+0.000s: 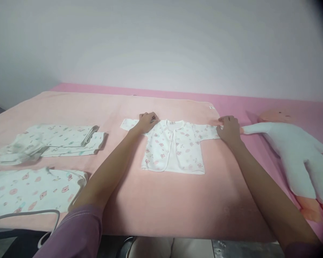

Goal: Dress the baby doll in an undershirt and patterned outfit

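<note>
Nearest, the front edge of the peach cloth [164, 204] runs nearly straight, a wide stretch lying between it and the baby shirt [187, 154]. White cable [24, 213] loops at lower left beside a folded printed cloth [37, 190]. Shirt: flat, mid-cloth, sleeves spread; white fabric, small pink prints, curved front edges. Left hand [148, 122], fingers curled, at one shoulder; right hand [229, 129] at the opposite cuff. Hands well apart; cannot tell whether either grips fabric. Smooth, rounded stuffed doll [288, 141] lies right, arm tip just beside right hand. Beyond: pink sheet [239, 107], plain wall [161, 43].
</note>
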`<action>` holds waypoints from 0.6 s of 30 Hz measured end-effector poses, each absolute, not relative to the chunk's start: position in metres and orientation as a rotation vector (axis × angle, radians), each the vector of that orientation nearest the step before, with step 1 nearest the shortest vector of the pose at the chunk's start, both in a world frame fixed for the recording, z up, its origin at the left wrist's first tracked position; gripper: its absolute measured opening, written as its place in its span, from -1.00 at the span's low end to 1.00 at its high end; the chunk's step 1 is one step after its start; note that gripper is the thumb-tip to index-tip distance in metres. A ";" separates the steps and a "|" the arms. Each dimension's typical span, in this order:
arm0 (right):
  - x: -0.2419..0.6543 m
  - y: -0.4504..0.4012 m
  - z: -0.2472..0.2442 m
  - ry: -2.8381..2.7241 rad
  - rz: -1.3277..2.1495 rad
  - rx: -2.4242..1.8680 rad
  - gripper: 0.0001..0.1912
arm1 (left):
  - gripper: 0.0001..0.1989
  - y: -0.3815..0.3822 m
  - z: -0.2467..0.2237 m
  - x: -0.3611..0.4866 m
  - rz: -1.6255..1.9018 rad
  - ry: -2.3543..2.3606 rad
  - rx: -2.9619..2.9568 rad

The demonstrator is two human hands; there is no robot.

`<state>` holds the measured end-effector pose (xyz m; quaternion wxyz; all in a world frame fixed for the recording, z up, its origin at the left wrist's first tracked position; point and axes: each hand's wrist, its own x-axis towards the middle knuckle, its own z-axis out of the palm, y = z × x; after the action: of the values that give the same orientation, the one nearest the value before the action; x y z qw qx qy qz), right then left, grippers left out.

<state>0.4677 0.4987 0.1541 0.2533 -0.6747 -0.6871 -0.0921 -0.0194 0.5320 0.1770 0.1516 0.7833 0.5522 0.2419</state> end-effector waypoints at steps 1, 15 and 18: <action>0.463 0.506 0.157 -1.896 -0.191 -1.824 -0.47 | -0.70 0.532 0.177 -0.020 0.693 1.581 2.249; 0.437 0.651 0.156 -1.998 0.222 -2.075 -0.07 | -0.67 0.534 0.172 -0.023 0.692 1.575 2.253; 0.440 0.659 0.145 -1.938 0.080 -1.982 -0.15 | -0.68 0.534 0.171 -0.024 0.691 1.567 2.250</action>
<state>0.4404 0.6588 0.1448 0.1830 -0.7027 -0.6870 0.0283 -0.0237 0.5343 0.1713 0.1562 0.7859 0.5474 0.2415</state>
